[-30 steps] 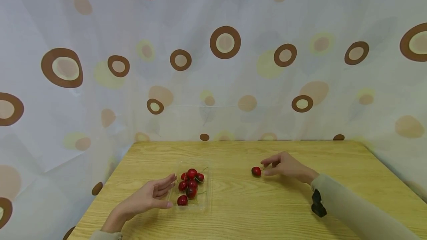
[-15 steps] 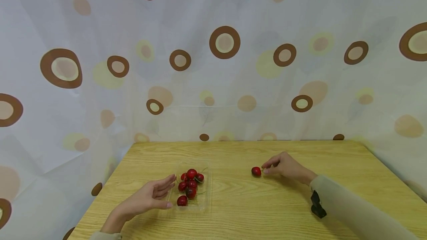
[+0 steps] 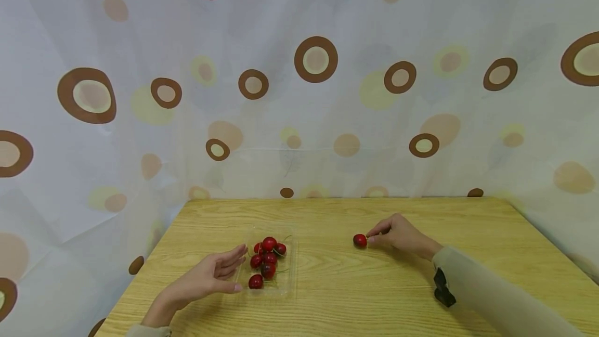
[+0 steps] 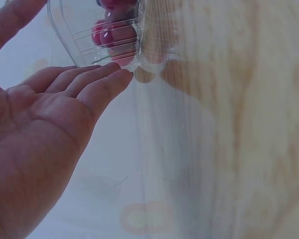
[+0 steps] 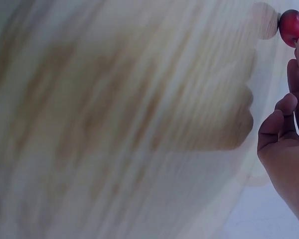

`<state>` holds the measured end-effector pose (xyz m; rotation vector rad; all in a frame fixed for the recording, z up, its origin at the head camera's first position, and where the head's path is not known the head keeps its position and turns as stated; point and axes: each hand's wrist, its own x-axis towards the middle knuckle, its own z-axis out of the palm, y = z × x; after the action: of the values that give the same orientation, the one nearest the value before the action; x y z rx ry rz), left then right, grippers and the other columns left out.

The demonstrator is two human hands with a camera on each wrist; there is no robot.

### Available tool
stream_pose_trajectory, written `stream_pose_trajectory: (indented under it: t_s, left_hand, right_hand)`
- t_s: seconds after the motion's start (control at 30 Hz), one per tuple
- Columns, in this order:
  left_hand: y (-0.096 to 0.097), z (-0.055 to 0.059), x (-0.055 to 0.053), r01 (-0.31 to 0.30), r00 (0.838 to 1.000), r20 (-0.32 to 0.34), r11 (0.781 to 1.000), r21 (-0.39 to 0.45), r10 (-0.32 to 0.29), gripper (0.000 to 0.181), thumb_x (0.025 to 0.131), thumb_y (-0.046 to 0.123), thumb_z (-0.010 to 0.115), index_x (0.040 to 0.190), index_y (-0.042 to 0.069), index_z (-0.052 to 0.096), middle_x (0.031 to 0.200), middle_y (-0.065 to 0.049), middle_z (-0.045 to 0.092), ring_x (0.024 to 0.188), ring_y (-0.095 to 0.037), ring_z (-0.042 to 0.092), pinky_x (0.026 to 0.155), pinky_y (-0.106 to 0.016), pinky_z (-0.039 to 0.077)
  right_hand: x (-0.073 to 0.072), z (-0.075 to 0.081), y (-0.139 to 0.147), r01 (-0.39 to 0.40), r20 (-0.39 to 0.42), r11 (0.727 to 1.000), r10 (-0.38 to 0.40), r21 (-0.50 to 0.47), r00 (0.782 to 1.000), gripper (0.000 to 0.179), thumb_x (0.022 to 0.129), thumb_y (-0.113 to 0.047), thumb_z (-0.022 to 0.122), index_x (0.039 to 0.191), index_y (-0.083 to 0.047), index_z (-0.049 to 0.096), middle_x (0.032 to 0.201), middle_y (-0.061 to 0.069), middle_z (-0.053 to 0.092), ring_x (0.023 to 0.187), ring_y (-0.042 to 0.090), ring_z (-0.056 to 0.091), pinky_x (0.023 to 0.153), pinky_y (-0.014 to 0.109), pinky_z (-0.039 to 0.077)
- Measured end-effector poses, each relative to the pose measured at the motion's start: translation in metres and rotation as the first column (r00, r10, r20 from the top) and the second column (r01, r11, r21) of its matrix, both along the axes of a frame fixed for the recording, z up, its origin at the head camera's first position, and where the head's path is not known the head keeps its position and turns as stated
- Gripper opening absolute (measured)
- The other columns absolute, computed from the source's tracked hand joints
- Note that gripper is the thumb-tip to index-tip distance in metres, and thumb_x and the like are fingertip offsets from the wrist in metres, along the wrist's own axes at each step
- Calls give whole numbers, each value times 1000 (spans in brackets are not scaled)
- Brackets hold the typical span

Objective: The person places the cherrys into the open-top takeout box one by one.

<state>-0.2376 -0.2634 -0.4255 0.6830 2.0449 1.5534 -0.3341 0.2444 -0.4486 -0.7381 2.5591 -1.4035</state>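
Observation:
On the right of the head view, my right hand [image 3: 398,235] pinches a single dark red cherry [image 3: 360,241] by its short stem, thumb and forefinger closed right beside the fruit. The right wrist view has this cherry [image 5: 293,28] at its top edge, low over the wood, with the other fingers loosely bent. To the left, a clear plastic box [image 3: 291,287] holds several red cherries [image 3: 269,259], some with green stems. My left hand [image 3: 201,280] lies alongside the box, fingers extended and thumb apart. In the left wrist view its fingertips reach the box's wall [image 4: 65,35].
Both things are on a light wooden table [image 3: 327,306] with visible grain. A pale curtain [image 3: 299,118] with brown and beige ovals hangs behind the table and along its sides. A black strap piece [image 3: 443,289] sits at the right sleeve.
The right thumb and forefinger have come together on the cherry's stem, and the right hand has shifted slightly left. The left hand and the box have stayed in place.

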Motion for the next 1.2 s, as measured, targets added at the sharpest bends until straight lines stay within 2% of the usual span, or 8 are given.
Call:
stream_pose_trajectory:
  t_s: [0.23,0.47,0.7,0.73,0.83,0.97,1.2]
  left_hand:
    - [0,2,1,10,1000,-6,1000,2,-10,86,104,8,67,164,-9,8,170,-29,4,155,-48,11,121,-49,29]
    - [1,3,0,21,1000,-4,1000,12,-20,86,105,7,66,164,-9,7,170,-29,3,155,-48,10,121,-52,28]
    - [0,4,0,22,1000,-6,1000,20,-22,85,105,6,65,164,-10,6,170,-30,2,155,-49,10,120,-55,27]
    - [0,4,1,21,1000,-5,1000,20,-21,85,105,6,66,164,-10,6,170,-30,2,155,-49,10,120,-55,27]
    - [0,4,1,20,1000,-1,1000,23,-20,85,105,6,66,164,-10,6,170,-30,2,155,-49,10,121,-54,27]
    - [0,4,2,19,1000,4,1000,24,-19,85,105,6,66,164,-10,6,170,-30,2,155,-49,9,121,-53,28]
    - [0,3,1,21,1000,2,999,25,-21,85,105,6,65,164,-10,6,170,-30,2,155,-49,9,121,-52,28]
  right_hand:
    - [6,4,-4,8,-13,1000,-8,-9,1000,16,99,-12,76,107,-1,83,107,12,77,83,20,62,66,27,49]
    - [8,19,-28,-1,-30,1000,1,-1,1000,19,101,-19,75,109,-4,83,107,8,78,92,23,68,77,38,56]
    - [9,24,-66,-53,15,995,55,-82,998,17,100,-16,75,109,-3,83,107,10,77,98,36,69,84,48,58]
    - [10,26,-73,-59,20,994,61,-89,998,17,100,-16,76,108,-3,83,107,9,77,97,35,69,84,48,58]
    - [15,31,-95,-66,20,993,68,-95,997,16,99,-16,77,106,-3,84,102,8,77,83,27,64,72,39,54]
    - [20,36,-124,-86,26,991,89,-101,996,14,98,-16,78,104,-5,85,97,5,78,71,21,53,63,31,41]
    - [29,43,-165,-107,16,989,109,-98,994,13,96,-16,80,101,-5,85,98,3,78,83,19,67,72,36,52]
